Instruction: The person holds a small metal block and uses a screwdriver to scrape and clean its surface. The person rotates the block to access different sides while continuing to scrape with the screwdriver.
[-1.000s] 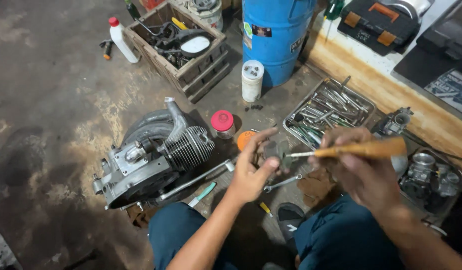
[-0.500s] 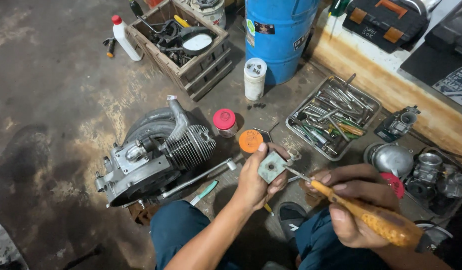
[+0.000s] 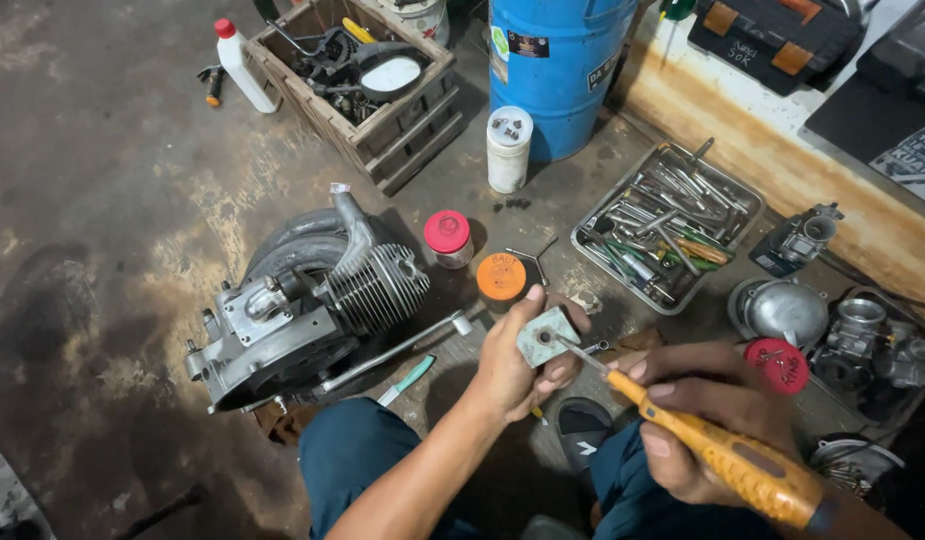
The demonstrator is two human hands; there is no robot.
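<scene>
- While the person sits on the stained concrete floor (image 3: 92, 150), a grey finned metal engine block (image 3: 312, 310) lies on its side at the left, untouched, with a long steel wrench (image 3: 392, 352) and a small teal-handled tool (image 3: 410, 378) just beside it.
- Behind it: white plastic squeeze bottle with red cap (image 3: 240, 62), wooden crate of dark parts (image 3: 357, 80).
- Centre: red-lidded small jar (image 3: 448, 238), orange round lid (image 3: 501, 276), white cylindrical can (image 3: 508, 148) in front of a blue plastic drum (image 3: 557, 70).
- Left hand (image 3: 517, 360) is closed around a small flat grey metal plate (image 3: 545, 335), thumb over its top edge, held above the lap.
- Change from a second ago: the yellow-orange-handled screwdriver (image 3: 722, 450) was held level and away from the plate; it has swung down, and its tip now touches the plate's face at a fastener-like spot.
- Judgement: tool appears engaged with the part; work on the plate seems under way.
- Right hand (image 3: 707, 420) grips the screwdriver handle, fingers wrapped.
- Right: shallow metal tray of assorted tools (image 3: 672, 225), grey carburettor body (image 3: 807, 235), round domed metal cover (image 3: 782, 310), red round cap (image 3: 777, 365).
</scene>
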